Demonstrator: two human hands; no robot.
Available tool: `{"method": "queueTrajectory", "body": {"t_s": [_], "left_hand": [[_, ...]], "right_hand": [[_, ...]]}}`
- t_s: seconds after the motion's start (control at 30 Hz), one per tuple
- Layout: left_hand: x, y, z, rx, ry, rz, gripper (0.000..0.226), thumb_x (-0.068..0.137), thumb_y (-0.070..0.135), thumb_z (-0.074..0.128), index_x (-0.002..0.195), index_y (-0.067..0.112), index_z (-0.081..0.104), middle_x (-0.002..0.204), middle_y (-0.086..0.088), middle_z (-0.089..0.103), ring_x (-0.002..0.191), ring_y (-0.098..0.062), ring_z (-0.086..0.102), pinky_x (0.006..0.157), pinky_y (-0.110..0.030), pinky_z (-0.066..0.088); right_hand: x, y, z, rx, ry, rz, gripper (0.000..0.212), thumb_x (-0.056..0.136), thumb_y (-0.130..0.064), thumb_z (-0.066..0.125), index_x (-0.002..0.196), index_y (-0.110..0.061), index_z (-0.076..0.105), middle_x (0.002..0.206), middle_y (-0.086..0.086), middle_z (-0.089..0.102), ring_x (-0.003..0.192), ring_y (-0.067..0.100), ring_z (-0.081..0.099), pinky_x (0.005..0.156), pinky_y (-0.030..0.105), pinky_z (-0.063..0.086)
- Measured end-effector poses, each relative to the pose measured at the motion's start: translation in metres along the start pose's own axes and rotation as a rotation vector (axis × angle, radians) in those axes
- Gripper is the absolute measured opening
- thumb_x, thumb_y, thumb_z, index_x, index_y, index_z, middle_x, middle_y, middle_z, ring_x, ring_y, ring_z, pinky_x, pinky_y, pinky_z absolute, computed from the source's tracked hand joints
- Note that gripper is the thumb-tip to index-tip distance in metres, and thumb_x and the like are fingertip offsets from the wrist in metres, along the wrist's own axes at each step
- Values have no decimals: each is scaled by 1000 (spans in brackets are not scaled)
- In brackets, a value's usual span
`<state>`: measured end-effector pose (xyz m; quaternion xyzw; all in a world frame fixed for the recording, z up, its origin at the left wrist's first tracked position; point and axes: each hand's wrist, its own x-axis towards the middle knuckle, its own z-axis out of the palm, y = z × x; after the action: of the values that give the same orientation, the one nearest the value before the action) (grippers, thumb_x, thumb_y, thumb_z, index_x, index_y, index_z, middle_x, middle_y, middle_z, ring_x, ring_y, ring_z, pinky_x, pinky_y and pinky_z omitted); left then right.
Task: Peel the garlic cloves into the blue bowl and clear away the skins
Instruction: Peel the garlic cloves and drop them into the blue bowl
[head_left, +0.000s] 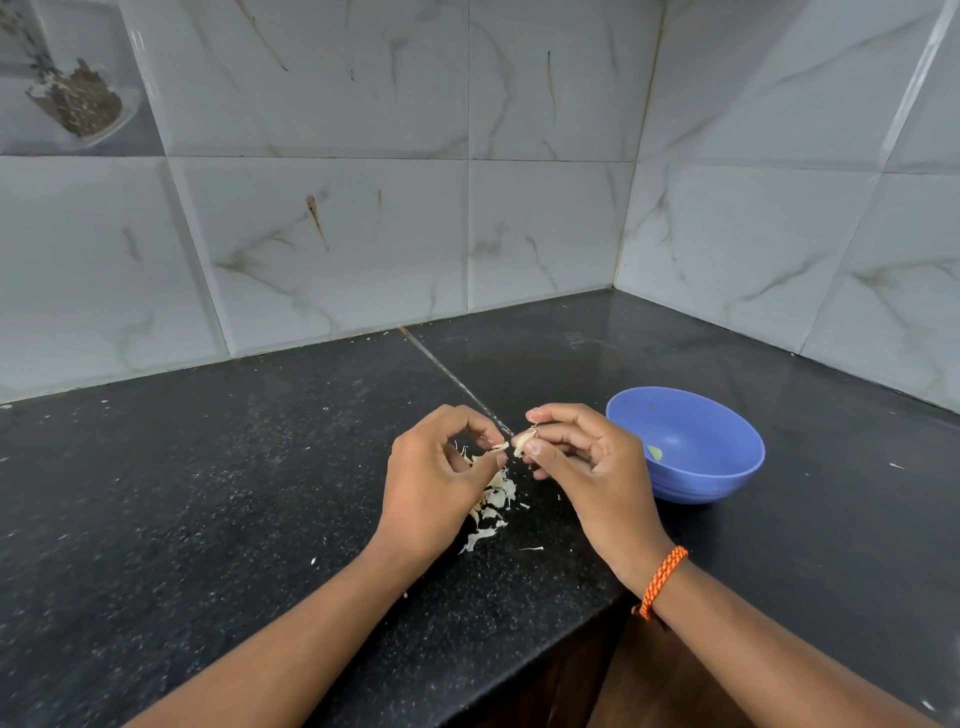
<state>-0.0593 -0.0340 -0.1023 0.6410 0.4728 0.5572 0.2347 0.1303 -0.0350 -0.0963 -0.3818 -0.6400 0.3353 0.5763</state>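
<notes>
- My left hand (439, 480) pinches a strip of skin (498, 447) between thumb and fingertip, above the black counter (208, 493).
- Loose skins (493, 504) lie heaped on the counter under and between my hands.
- My right hand (582, 462) grips the garlic clove (522, 442) with thumb and curled fingers.
- The blue bowl (691, 447) stands just right of that hand, holding one pale piece (654, 453).

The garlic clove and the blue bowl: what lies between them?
In the head view, only the right hand holding the garlic clove; its fingers hide the blue bowl rim.
</notes>
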Motion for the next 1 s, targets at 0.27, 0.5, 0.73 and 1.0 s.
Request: {"method": "queueTrajectory", "body": {"t_s": [0.27, 0.5, 0.73, 1.0], "left_hand": [[-1, -1, 0, 29, -3, 25, 16, 95, 28, 85, 82, 35, 79, 95, 11, 74, 59, -26, 67, 58, -53, 59], [1, -1, 0, 66, 6, 2, 26, 87, 17, 91, 81, 35, 73, 93, 11, 74, 56, -26, 66, 61, -47, 60], [-2, 5, -1, 52, -24, -30, 16, 90, 21, 89, 88, 33, 79, 81, 10, 78, 48, -20, 70, 53, -35, 57], [-5, 13, -3, 68, 14, -19, 26, 90, 43, 87, 76, 26, 73, 70, 5, 75, 45, -20, 69, 53, -34, 57]], "right_hand": [[0, -2, 1, 88, -20, 12, 15, 102, 3, 63, 110, -7, 72, 96, 9, 74, 87, 29, 79, 76, 38, 66], [1, 1, 3, 37, -27, -19, 27, 96, 5, 70, 114, -14, 80, 99, 6, 70, 89, 27, 77, 81, 31, 64], [-1, -1, 2, -53, -30, 3, 32, 91, -2, 79, 116, -21, 76, 98, -2, 73, 90, 21, 75, 81, 27, 63], [0, 2, 3, -9, -35, 69, 23, 100, -2, 68, 116, -15, 78, 98, 4, 78, 88, 23, 78, 80, 35, 66]]}}
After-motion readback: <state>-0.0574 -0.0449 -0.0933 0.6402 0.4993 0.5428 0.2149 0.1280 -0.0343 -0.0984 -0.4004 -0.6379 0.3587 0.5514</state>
